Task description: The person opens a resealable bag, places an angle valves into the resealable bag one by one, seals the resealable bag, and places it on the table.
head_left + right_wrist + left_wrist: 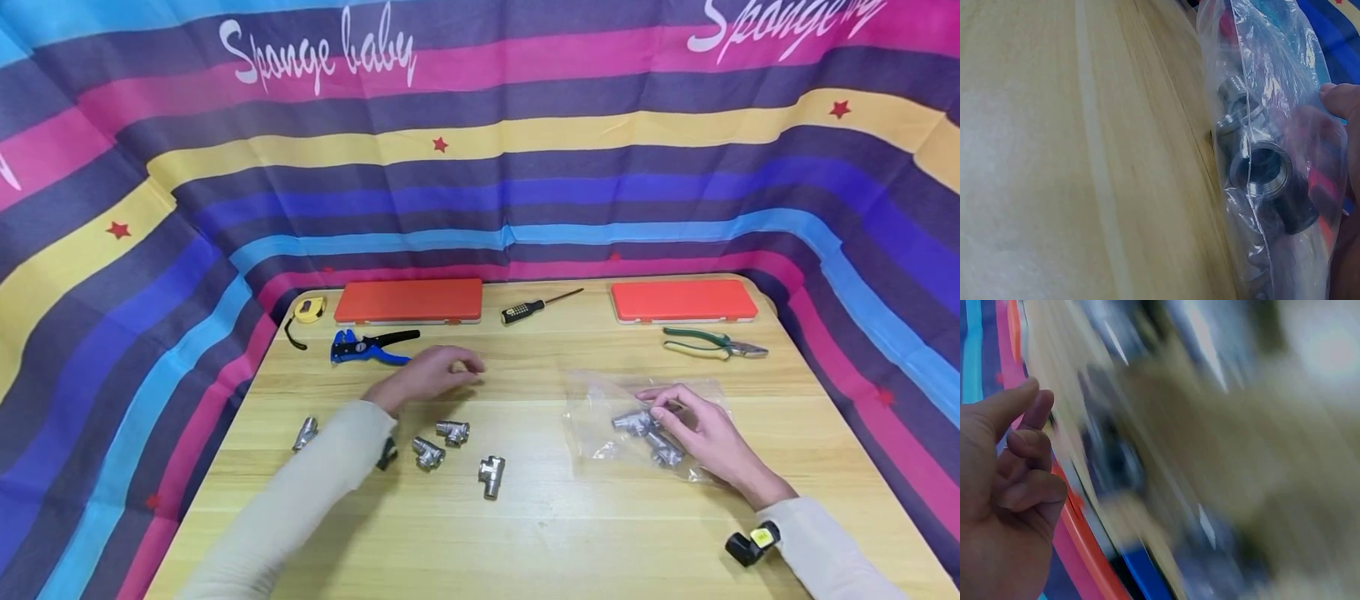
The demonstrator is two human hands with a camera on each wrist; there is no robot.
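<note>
My right hand (662, 408) lies on a clear plastic bag (600, 408) at the right of the wooden table (555, 533), its fingers curled onto the metal pipe fittings (633, 423) inside. In the right wrist view the bag (1260, 75) shows a threaded fitting (1263, 169), and a fingertip (1342, 100) presses its far side. My left hand (463, 367) hovers blurred over the table's left middle, fingers loosely curled and holding nothing. The left wrist view is smeared, showing only curled fingers (1029, 444). Three loose tee fittings (453, 432), (428, 453), (491, 476) lie just below that hand.
Another fitting (305, 433) lies at the left. Along the back stand two orange cases (408, 300), (684, 300) and a screwdriver (540, 307). Green pliers (716, 343), a blue wire stripper (367, 346) and a yellow tape measure (310, 309) lie nearer. Striped cloth walls surround the table.
</note>
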